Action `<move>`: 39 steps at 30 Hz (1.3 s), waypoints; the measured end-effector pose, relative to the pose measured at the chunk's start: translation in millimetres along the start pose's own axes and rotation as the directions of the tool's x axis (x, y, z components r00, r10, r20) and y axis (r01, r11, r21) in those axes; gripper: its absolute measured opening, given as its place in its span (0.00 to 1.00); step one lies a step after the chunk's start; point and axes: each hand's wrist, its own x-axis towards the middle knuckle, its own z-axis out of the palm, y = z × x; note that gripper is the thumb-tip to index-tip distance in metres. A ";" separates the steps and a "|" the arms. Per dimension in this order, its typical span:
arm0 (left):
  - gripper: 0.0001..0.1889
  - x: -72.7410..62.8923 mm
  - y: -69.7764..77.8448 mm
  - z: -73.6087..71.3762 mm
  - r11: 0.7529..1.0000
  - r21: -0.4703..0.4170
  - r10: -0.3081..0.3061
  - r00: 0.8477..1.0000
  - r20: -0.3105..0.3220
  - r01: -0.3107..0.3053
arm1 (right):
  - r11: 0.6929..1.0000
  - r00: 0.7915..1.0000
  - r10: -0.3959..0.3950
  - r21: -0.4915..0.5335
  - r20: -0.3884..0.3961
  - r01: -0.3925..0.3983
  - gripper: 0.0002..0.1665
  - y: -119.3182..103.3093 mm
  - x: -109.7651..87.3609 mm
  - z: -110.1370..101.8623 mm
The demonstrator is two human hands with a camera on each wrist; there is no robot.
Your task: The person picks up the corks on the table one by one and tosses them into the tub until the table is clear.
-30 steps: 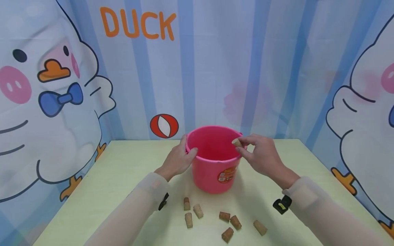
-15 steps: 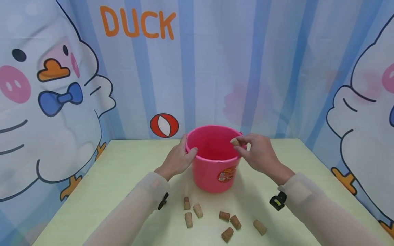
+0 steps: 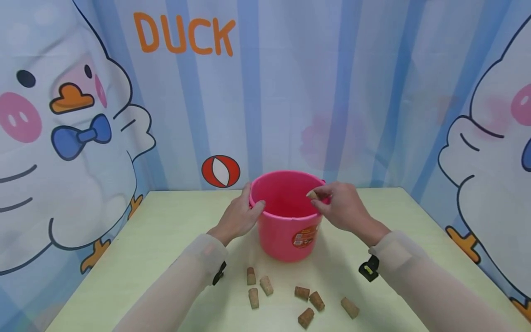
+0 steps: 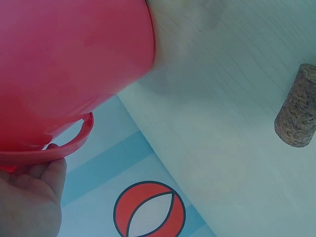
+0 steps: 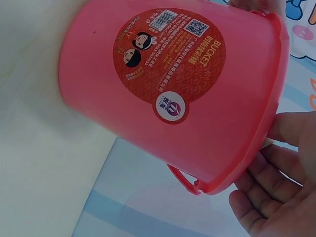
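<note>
A pink bucket [image 3: 286,240] with a round orange-red label stands upright on the pale table. My left hand [image 3: 239,214] grips its rim on the left side, thumb over the edge; in the left wrist view the fingers [image 4: 52,173] lie under the rim near the handle [image 4: 81,138]. At the right side of the rim, my right hand [image 3: 344,205] pinches a cork [image 3: 312,195] between thumb and fingers, over the bucket's opening. In the right wrist view only a sliver of that cork shows behind the rim, beside the right hand [image 5: 281,182].
Several corks lie on the table in front of the bucket: a left group with one cork [image 3: 254,298], a darker group with another [image 3: 306,318], and a single cork [image 3: 350,307] farther right. A duck-print curtain [image 3: 282,92] hangs behind the table [image 3: 186,216].
My right hand has shifted left with the cork, from the right rim to farther over the bucket's opening. The left hand keeps its grip on the rim, and the loose corks stay put.
</note>
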 end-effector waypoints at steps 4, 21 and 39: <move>0.42 0.1 0.2 0.4 1.000 -0.001 0.002 1.000 0.002 -0.002 | 0.999 0.998 0.044 0.012 0.043 -0.045 0.18 -0.2 1.5 1.2; 0.42 -0.7 0.1 -0.2 1.000 -0.005 -0.002 1.000 0.004 0.002 | 1.000 0.995 -0.001 -0.020 -0.103 -0.001 0.24 1.0 -8.5 -1.6; 0.42 -1.4 1.6 -1.1 1.000 -0.006 -0.004 1.000 0.010 0.004 | 0.996 0.965 -0.086 -0.033 -0.246 0.081 0.22 12.0 -33.7 -8.4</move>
